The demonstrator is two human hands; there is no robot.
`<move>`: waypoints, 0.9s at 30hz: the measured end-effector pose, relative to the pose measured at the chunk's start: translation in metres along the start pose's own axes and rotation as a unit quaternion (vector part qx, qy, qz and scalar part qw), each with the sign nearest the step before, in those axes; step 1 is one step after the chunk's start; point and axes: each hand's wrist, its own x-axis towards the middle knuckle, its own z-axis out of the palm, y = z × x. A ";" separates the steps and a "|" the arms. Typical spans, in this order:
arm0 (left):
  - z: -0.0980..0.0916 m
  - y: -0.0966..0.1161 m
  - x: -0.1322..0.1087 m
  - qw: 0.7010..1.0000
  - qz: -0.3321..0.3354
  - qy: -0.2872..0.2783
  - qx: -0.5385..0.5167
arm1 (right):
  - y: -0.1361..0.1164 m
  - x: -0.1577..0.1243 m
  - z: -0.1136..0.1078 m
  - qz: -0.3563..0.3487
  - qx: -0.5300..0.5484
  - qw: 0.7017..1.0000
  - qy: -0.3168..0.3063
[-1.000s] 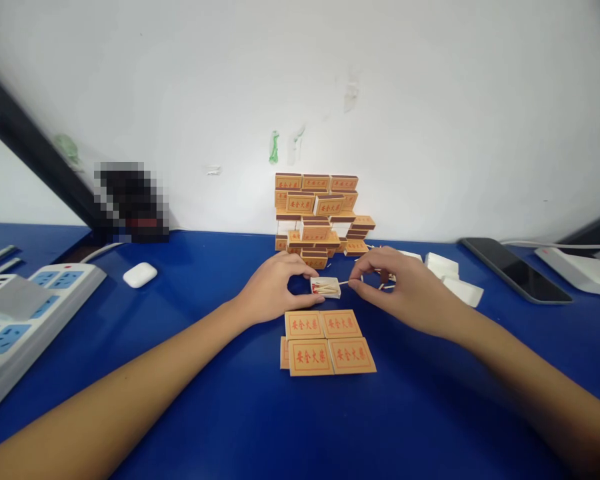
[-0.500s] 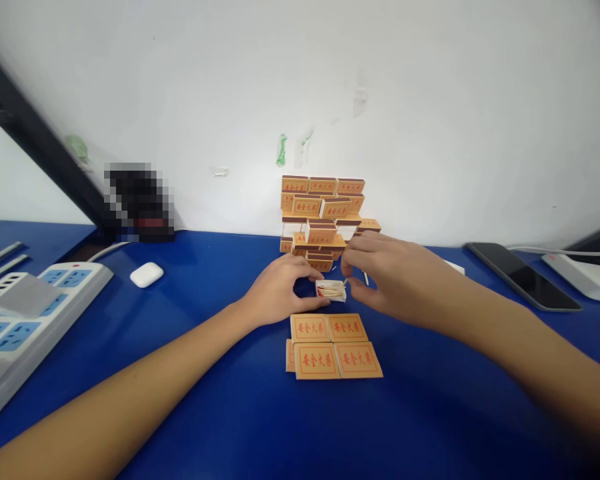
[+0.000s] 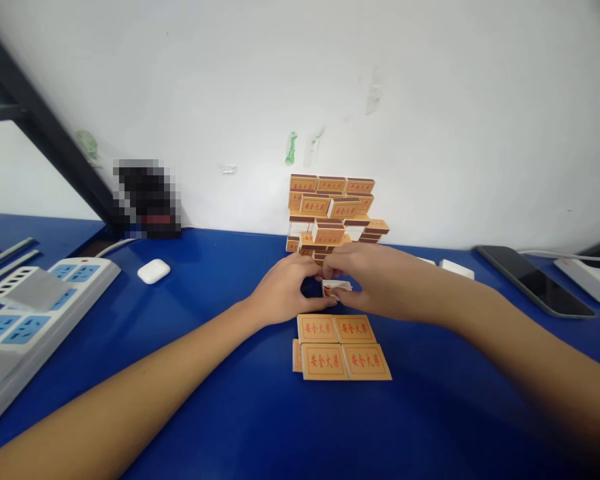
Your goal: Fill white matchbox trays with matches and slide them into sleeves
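"From the head view, where's the small white open cardboard tray (image 3: 339, 284)?"
"Between the fingers of the left hand (image 3: 290, 290), thumb and forefinger closed across its sides. Fingers of the right hand (image 3: 380, 277) bend over it, parted; their hold I can't tell."
"Handling?"
"Probably light, crushable; pinch its long sides."

near tabletop (image 3: 340, 427) — passable, matchbox stack (image 3: 338, 209) — blocking behind

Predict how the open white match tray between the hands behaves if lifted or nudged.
The match tray is probably light and easily squashed: small, with thin walls. Tipping it would likely spill the red-headed matches, since the top is open. A nudge should slide rather than roll it, given its boxy shape and the smooth-looking blue table.
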 end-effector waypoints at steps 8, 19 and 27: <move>0.000 0.000 -0.001 1.000 -0.002 -0.009 0.014 | 0.031 -0.015 0.017 -0.015 0.079 0.994 0.069; 0.000 0.000 0.001 1.000 -0.003 -0.010 0.016 | 0.022 -0.009 0.031 -0.047 0.128 0.989 0.051; -0.001 0.002 0.000 1.000 -0.004 -0.006 0.014 | 0.022 -0.010 0.030 -0.049 0.127 0.990 0.036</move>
